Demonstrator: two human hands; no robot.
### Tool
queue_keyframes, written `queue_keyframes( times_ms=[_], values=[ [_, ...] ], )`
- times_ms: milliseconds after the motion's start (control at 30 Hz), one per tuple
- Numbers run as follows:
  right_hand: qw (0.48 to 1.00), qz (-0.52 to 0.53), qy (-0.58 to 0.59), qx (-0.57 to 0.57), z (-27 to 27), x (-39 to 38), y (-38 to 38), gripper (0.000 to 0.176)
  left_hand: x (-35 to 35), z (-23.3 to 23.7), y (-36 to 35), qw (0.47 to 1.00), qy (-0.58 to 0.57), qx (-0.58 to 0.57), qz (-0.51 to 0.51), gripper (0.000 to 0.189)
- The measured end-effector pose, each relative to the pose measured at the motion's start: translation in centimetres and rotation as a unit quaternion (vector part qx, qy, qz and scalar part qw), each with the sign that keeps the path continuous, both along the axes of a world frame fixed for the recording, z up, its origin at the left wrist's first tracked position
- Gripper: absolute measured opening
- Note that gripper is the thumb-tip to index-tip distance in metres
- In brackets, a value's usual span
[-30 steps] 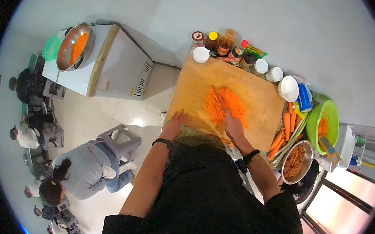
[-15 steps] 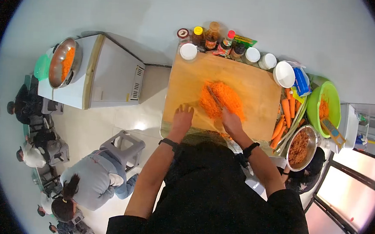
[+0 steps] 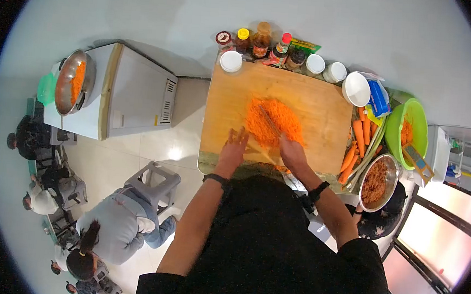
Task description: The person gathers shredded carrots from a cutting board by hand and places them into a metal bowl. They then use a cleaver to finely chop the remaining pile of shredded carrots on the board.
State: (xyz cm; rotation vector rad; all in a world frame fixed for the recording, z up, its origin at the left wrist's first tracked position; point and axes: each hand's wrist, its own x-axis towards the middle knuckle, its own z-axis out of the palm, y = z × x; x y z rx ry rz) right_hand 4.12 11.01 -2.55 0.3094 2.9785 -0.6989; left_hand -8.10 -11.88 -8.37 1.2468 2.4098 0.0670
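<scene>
A heap of shredded carrot (image 3: 278,117) lies on the wooden cutting board (image 3: 325,107). My right hand (image 3: 292,152) is closed round the handle of a knife (image 3: 270,121), whose blade rests on the heap and points up and to the left. Beside the heap's lower left edge, my left hand (image 3: 234,149) is over the board with its fingers spread and nothing in them.
Behind the board stand sauce bottles (image 3: 261,39), jars and a white bowl (image 3: 356,89). To the right are whole carrots (image 3: 359,135), a green basin (image 3: 422,122) and a metal bowl of minced food (image 3: 375,181). A seated person (image 3: 112,226) is at the lower left.
My left hand has moved slightly nearer the heap, its fingers more spread. The knife's blade has shifted a little on the carrot. The view has shifted slightly.
</scene>
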Motion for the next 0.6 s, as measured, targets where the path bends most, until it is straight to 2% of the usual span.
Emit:
queue_keyframes(
  times_ms=[33,100,133,200,233,300,367,467,600],
  values=[
    [1.000,0.002,-0.001,-0.002,0.0,0.0,-0.1,0.045,0.1,0.0,-0.2,1.000,0.013,0.009,-0.004,0.073],
    [0.997,-0.013,-0.076,0.001,0.1,0.3,0.1,0.043,0.4,0.3,-0.3,0.999,0.026,0.018,-0.008,0.075],
    [0.997,-0.013,-0.076,0.001,0.1,0.5,0.2,0.043,0.3,0.6,-0.2,1.000,0.020,0.005,-0.011,0.077],
    [1.000,0.010,0.014,-0.007,0.4,0.4,0.2,0.042,0.1,0.5,0.0,1.000,0.016,-0.009,-0.016,0.079],
    [1.000,0.012,0.016,-0.008,0.7,0.1,0.2,0.042,0.0,0.2,-0.1,1.000,0.010,0.004,-0.011,0.079],
    [0.998,-0.014,-0.063,-0.001,1.5,0.4,0.2,0.042,0.2,0.8,-0.2,1.000,0.000,0.015,-0.008,0.079],
    [0.999,-0.010,-0.045,0.003,0.5,0.7,0.4,0.040,-0.1,3.5,0.6,0.999,-0.019,-0.046,-0.007,0.076],
    [0.999,-0.013,-0.033,0.002,0.8,0.1,0.5,0.035,-0.4,1.8,0.1,0.999,0.014,-0.018,-0.039,0.073],
    [0.999,-0.003,-0.024,0.021,0.1,0.2,0.6,0.032,-0.4,2.0,0.3,0.999,0.023,-0.010,-0.039,0.071]
  ],
)
